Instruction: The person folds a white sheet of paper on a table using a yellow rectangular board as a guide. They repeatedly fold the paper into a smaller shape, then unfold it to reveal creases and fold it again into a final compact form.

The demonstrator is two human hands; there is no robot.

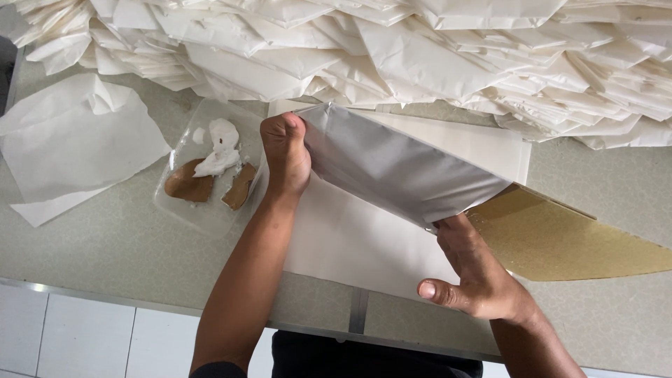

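The left hand pinches the paper sheet's far left corner; the right hand grips its near right edge, lifting it between them.

two hands, one brown board, one plastic tray, many folded paper bags

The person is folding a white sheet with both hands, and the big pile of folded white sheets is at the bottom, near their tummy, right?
Not quite. Both hands, left and right, do fold the white sheet, but the pile of folded white sheets lies at the top, on the far side of the table. The head view shows it.
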